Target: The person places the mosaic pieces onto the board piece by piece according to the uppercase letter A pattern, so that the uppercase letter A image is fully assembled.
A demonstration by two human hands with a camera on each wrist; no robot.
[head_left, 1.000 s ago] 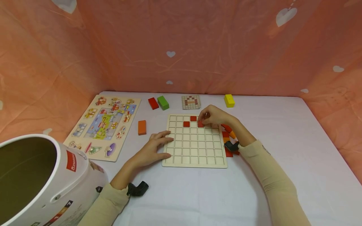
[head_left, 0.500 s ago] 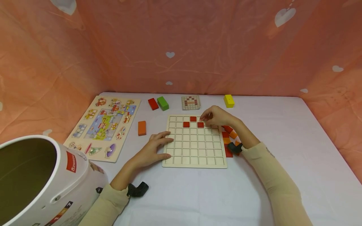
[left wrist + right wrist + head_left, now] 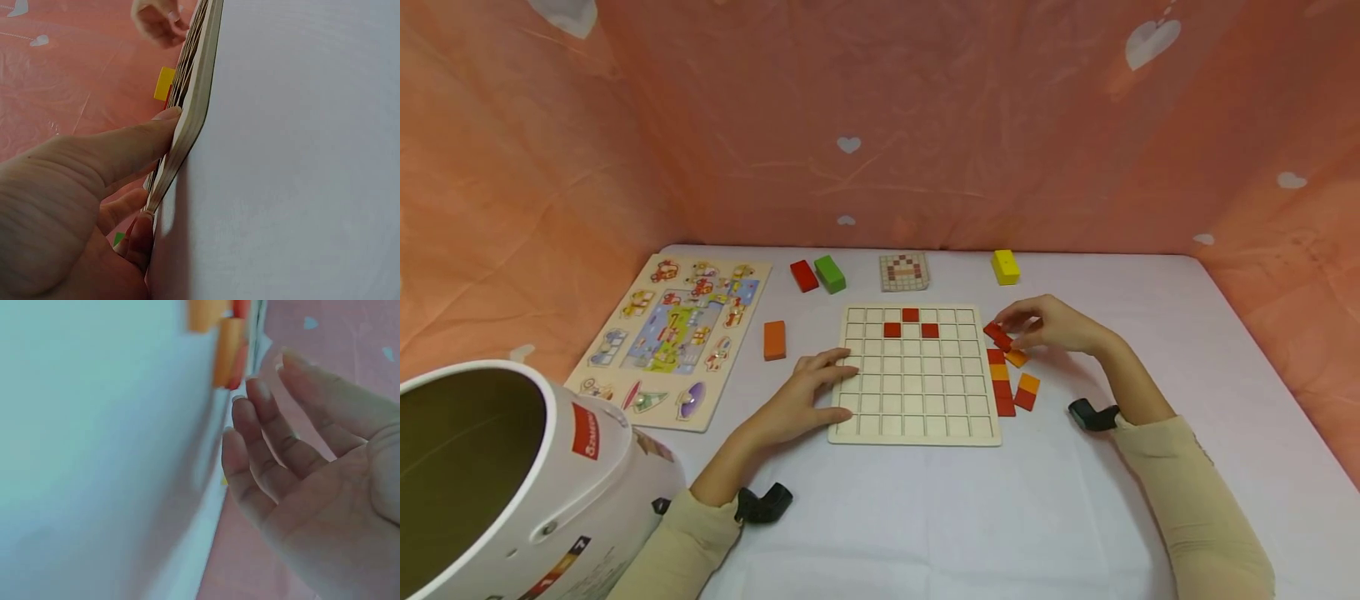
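Observation:
A wooden grid board point(image 3: 912, 379) lies mid-table with three red square tiles in its far rows, one of them a red tile point(image 3: 930, 331). My left hand point(image 3: 801, 396) rests on the board's left edge, thumb and fingers spread, also seen in the left wrist view as a hand point(image 3: 81, 181) touching the rim. Right of the board, my right hand point(image 3: 1054, 325) reaches to red tiles point(image 3: 997, 335) with its fingertips. In the right wrist view the right hand point(image 3: 312, 462) has loosely bent fingers with a gap to the thumb, and nothing shows between them.
Loose red and orange tiles point(image 3: 1004, 396) lie along the board's right edge. A pattern card point(image 3: 905, 272), red block point(image 3: 804, 276), green block point(image 3: 830, 274) and yellow block point(image 3: 1005, 267) stand behind. Leftward are an orange block point(image 3: 774, 340), a picture puzzle point(image 3: 700, 392) and a white bucket point(image 3: 617, 483).
My right hand has let go of a red tile in the board's second row and moved right to the loose tiles. The left hand stays on the board's edge.

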